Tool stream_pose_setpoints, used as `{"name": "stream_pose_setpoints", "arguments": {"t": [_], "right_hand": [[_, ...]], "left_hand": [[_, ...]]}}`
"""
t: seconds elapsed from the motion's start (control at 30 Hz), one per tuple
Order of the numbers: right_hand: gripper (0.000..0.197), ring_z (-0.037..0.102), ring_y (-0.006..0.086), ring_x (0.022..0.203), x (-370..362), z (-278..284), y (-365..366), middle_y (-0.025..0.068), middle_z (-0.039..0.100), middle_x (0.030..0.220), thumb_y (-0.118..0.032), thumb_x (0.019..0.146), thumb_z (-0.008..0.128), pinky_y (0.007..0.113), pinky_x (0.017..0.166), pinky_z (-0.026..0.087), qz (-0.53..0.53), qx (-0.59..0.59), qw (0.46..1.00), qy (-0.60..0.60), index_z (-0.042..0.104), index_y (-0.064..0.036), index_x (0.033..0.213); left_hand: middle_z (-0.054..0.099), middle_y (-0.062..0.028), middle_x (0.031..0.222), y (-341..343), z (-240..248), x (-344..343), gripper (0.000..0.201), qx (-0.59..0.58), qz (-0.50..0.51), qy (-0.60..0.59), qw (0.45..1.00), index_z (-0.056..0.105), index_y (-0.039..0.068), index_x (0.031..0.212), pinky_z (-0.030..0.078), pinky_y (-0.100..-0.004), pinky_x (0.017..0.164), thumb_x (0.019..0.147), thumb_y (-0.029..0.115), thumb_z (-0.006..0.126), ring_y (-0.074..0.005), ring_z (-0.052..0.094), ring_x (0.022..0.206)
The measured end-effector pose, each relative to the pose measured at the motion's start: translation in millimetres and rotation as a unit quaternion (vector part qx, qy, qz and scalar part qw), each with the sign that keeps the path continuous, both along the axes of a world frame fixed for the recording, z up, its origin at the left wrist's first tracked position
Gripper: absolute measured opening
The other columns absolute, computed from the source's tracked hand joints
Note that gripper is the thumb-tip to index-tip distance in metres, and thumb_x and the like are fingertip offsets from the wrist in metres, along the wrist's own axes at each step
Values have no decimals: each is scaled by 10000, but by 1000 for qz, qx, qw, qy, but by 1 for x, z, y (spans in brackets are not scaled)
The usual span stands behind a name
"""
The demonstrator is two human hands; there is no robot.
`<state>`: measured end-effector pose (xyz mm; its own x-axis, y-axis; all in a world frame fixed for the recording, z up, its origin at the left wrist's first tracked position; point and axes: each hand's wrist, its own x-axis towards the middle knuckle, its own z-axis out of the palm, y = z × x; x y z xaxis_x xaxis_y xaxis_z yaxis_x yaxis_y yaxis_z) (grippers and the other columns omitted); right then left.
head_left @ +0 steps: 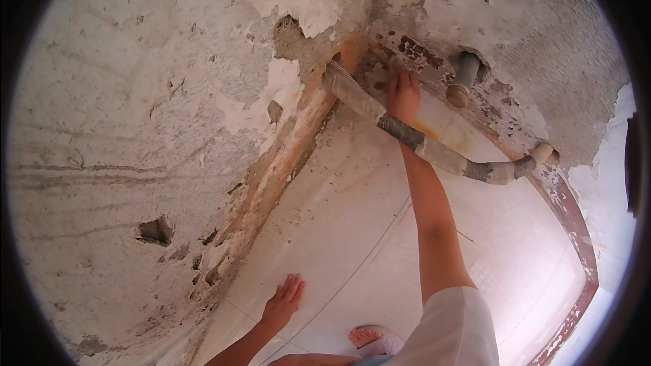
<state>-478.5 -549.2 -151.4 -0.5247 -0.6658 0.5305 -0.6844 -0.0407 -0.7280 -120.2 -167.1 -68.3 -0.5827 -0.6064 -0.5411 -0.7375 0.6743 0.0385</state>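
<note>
In the far corner, my right hand (403,98) reaches beneath a grey wrapped pipe (441,154), its fingers stretched toward the base of the crumbling wall. The pipe crosses in front of my right wrist. No object shows in that hand, though its palm side is hidden. My left hand (283,303) is nearer to me, beside the left wall and over the pale tiled floor (352,230). Its fingers are extended and hold nothing. The pipe runs from the left wall near the corner to a short elbow (541,154) at the right wall.
A capped pipe stub (463,81) sticks out of the right wall. The left wall (135,95) has peeling plaster and a hole (156,232). A dark red skirting strip (573,213) edges the floor at right. My sandalled foot (375,340) stands near the bottom.
</note>
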Motion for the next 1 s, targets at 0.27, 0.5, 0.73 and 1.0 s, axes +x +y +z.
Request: {"name": "stream_pose_setpoints", "arguments": {"t": [0.27, 0.5, 0.73, 1.0], "right_hand": [[240, 547, 354, 757, 17, -65, -42, 169, 567, 784, -60, 669, 588, 431, 636, 452, 86, 42, 988, 122, 619, -26, 905], [270, 531, 331, 835, 11, -9, -15, 149, 529, 896, -86, 699, 555, 401, 751, 448, 113, 21, 992, 53, 613, -54, 961], [263, 485, 367, 912, 18, -43, -54, 209, 502, 938, -67, 692, 545, 413, 767, 427, 12, 15, 975, 220, 575, 36, 933], [230, 537, 391, 830, 21, -26, -19, 243, 558, 913, -92, 709, 567, 433, 726, 439, 197, 42, 976, 84, 617, -8, 918]], "left_hand": [[247, -96, 1418, 0, -1, -4, 709, 4, 3, 17, 1000, 367, 81, 1301, 393, -305, 928, 681, 283, 646, -224, 307, 1280], [265, -97, 1416, 3, -1, -1, 635, -36, -46, -44, 997, 380, 89, 1296, 333, -295, 952, 731, 304, 573, -209, 311, 1281], [265, -97, 1416, -1, 0, -7, 601, -18, -17, -4, 1000, 391, 92, 1289, 329, -292, 955, 742, 271, 563, -208, 324, 1274], [257, -106, 1415, -1, 6, -1, 579, -25, -15, -9, 1000, 402, 77, 1278, 362, -290, 944, 739, 219, 560, -221, 333, 1268]]}}
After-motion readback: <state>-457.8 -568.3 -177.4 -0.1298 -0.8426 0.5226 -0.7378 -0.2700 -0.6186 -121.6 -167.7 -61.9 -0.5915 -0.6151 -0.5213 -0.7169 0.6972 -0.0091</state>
